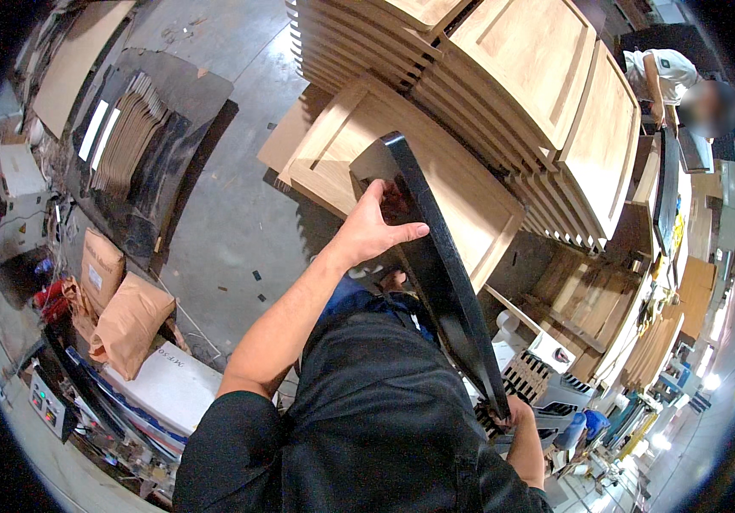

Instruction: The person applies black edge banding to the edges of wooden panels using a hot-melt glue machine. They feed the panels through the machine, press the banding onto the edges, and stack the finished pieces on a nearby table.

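Observation:
A long black panel [446,248] with a glossy face and a thick dark edge slants across in front of my body. Near its far end, my left hand [373,229] grips it, thumb laid over the edge and fingers against the face. My right hand [519,412] holds the near end, its fingers partly hidden behind the panel. Beneath the far end lies a light wooden door panel [461,209] with a raised frame, partly covered by the black panel.
Tall stacks of wooden door panels [526,60] rise ahead and to the right. Brown paper sacks [132,321] and a control box [49,402] are at left. Strips lie on a dark board [162,77] at far left. Another person [662,77] works at upper right beside a bench.

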The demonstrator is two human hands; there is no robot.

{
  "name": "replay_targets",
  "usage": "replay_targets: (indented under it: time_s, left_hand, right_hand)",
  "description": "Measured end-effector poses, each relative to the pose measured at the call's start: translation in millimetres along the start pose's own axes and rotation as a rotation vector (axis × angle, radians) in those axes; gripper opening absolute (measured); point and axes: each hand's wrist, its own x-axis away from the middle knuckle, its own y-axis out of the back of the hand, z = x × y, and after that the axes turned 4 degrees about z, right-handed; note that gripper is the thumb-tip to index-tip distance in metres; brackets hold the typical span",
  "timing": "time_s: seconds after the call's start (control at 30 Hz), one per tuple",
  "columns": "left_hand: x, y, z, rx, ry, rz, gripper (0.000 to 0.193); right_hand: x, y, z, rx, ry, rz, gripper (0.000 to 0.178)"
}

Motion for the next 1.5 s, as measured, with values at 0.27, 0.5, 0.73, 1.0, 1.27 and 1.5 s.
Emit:
replay_targets:
  time_s: [0.27,0.5,0.73,1.0,1.27,1.5]
  left_hand:
    - [2.6,0.2,0.8,0.152,0.041,0.046,0.090]
    - [-0.6,-5.5,0.4,0.106,0.001,-0.017,0.083]
    - [-24.8,-22.7,22.6,0.020,0.003,0.020,0.065]
    - [-21.4,-33.7,10.0,0.030,0.028,-0.019,0.070]
    - [3.4,-53.8,-22.8,0.265,0.298,-0.175,0.074]
    - [5.6,-63.4,-9.8,0.254,0.420,-0.180,0.077]
  right_hand:
    - [-2.0,14.9,-7.2,-0.026,-0.038,0.142,0.015]
    - [30.1,-8.6,16.5,0.271,0.186,0.017,0.028]
    - [-10.3,32.3,4.2,-0.017,0.038,0.282,0.022]
    - [-3.2,44.8,22.4,0.086,0.033,0.235,0.026]
    - [-10.2,14.7,25.4,0.195,0.074,0.062,0.030]
    - [-48.5,-40.3,-58.1,0.059,0.118,0.034,0.034]
